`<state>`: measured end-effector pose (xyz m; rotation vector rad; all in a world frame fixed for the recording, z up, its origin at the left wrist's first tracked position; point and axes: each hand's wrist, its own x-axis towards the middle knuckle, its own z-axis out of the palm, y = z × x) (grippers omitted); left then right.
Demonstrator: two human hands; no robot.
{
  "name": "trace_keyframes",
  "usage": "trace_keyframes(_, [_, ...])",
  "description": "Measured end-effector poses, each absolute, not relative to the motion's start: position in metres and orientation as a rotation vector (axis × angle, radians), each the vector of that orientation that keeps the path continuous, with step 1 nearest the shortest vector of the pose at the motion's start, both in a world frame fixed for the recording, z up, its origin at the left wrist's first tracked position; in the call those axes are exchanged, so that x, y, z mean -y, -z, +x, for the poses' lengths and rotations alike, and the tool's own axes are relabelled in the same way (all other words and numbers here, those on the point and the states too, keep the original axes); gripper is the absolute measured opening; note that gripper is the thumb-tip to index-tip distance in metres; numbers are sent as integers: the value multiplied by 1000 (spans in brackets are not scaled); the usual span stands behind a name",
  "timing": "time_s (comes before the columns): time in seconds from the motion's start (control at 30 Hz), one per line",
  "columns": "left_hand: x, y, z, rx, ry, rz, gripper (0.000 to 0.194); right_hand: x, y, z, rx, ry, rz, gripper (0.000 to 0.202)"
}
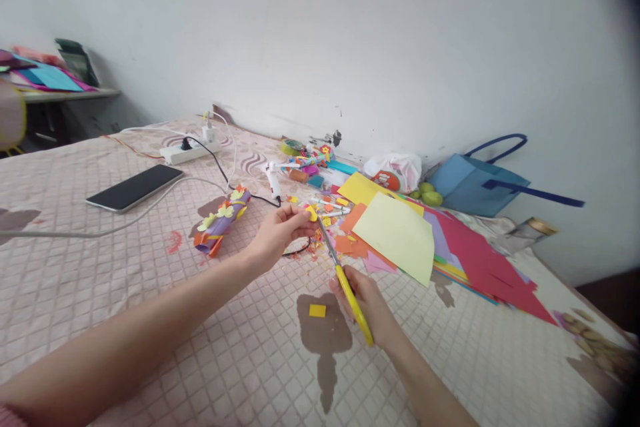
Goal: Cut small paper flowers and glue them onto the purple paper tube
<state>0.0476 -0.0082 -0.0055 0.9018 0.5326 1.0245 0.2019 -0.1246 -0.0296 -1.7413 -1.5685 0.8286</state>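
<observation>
Pinched in the fingers of my left hand (283,233) is a small yellow paper piece (312,213). My right hand (367,303) grips yellow-handled scissors (354,300), whose blades point up and left and reach the paper's edge. Below, between my hands, a small yellow paper rectangle (317,310) lies on the tablecloth. Left of my left hand rests a purple paper roll (223,221) decorated with orange strips and pale yellow flowers. Colourful paper scraps (327,240) are scattered just beyond the scissor tips.
A white glue gun (273,180) with a black cord stands near a power strip (190,152). A tablet-like device (136,187) lies at left. Coloured paper sheets (397,233) spread to the right, before a blue bag (475,180). A wall borders the table's far side.
</observation>
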Motion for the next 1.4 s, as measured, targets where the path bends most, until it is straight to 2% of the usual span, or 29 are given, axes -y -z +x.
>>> trace_keyframes(1.4, [-6, 7, 39, -554, -982, 996, 19, 122, 38, 208, 1713, -635, -1753, 33])
